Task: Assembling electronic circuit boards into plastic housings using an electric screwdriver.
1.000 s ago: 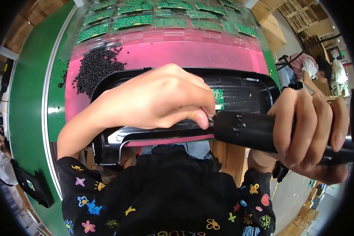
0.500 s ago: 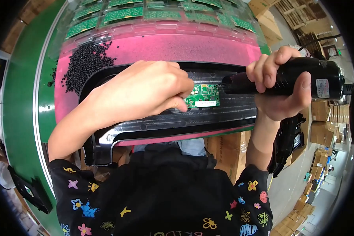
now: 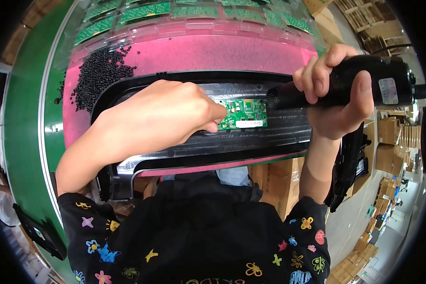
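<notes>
A green circuit board [image 3: 244, 115] with a white label lies in a long black plastic housing [image 3: 194, 150]. My left hand [image 3: 175, 111] reaches over the board's left end, its fingers curled together at that edge. Whatever the fingertips hold, if anything, is hidden. In my right hand [image 3: 336, 90] is a black electric screwdriver [image 3: 348, 78] held nearly level, its ribbed nose pointing left just beyond the board's right end. The tip of the screwdriver cannot be made out.
A heap of small black screws [image 3: 99, 75] lies on the pink mat [image 3: 199, 54] at the left. Clear plastic trays [image 3: 194, 26] of green boards stand behind. More black housings [image 3: 348, 165] rest in a carton at the right, and another dark housing [image 3: 40, 232] is at lower left.
My left hand has drawn back slightly to the left, so more of the board shows. My right hand still holds the screwdriver close to the board's right end.
</notes>
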### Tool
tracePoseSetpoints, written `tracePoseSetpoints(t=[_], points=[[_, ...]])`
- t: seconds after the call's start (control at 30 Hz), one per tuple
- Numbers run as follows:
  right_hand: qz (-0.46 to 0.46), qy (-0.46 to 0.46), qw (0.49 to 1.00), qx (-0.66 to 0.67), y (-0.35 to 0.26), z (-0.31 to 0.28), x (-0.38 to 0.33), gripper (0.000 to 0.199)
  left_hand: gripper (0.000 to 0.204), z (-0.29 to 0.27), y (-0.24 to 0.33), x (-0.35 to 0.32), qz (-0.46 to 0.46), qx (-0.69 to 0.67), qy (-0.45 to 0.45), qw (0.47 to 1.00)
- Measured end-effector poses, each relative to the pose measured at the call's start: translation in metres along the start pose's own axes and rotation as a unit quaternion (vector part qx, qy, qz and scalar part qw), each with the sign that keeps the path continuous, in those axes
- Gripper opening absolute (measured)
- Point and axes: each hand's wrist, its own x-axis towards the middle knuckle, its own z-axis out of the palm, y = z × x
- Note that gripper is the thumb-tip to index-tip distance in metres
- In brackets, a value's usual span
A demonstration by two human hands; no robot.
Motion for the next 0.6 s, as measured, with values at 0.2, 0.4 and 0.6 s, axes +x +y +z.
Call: tracePoseSetpoints(t=[0.2, 0.4, 0.6], points=[[0.004, 0.002, 1.0, 0.029, 0.009, 0.001, 0.002, 0.043, 0.03, -0.001, 0.003, -0.003, -0.008, 0.03, 0.006, 0.999], [-0.005, 0.042, 0.999, -0.034, 0.01, 0.009, 0.002, 0.043, 0.03, -0.003, 0.003, -0.004, -0.021, 0.028, -0.015, 0.999], [-0.089, -0.088, 0.981, 0.146, -0.019, 0.016, 0.0, 0.049, 0.018, 0.004, -0.002, 0.0, 0.056, 0.034, 0.086, 0.994]])
